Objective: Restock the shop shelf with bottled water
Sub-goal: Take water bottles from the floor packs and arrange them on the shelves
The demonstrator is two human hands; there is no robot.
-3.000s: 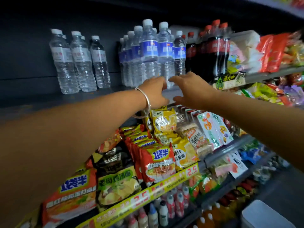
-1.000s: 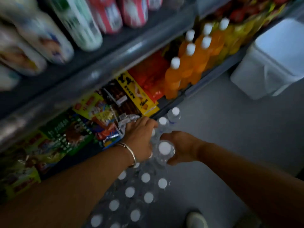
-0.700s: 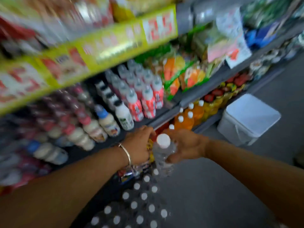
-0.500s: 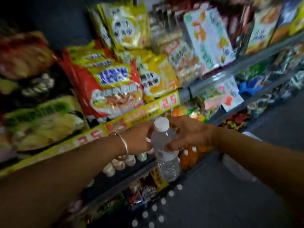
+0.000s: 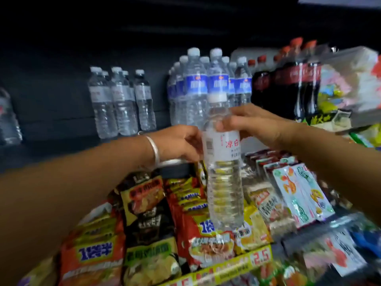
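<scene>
Both hands hold the clear ribbed plastic water bottle point(image 5: 223, 162) upright between them — the left hand point(image 5: 178, 144) at its label, the right hand point(image 5: 250, 125) curled round its shoulder. Full, it likely feels weighty, thin-walled and slick — grip the firmer shoulder. The dark shelf point(image 5: 61, 149) lies beyond the hands.

Your left hand point(image 5: 177, 144): fingertips hidden behind water bottle point(image 5: 223, 162); grip not confirmable. Your right hand point(image 5: 253, 124): palm hidden, fingers part blurred. Bottle label text cut by your fingers. Both forearms cut off by frame edges. Lone bottle point(image 5: 8, 118) at shelf's left end cut by left edge. Price strip point(image 5: 231, 267) along lower shelf's front edge blurred, cut by bottom edge. Snack packs point(image 5: 350, 83) at shelf's right end blurred, unreadable.
</scene>
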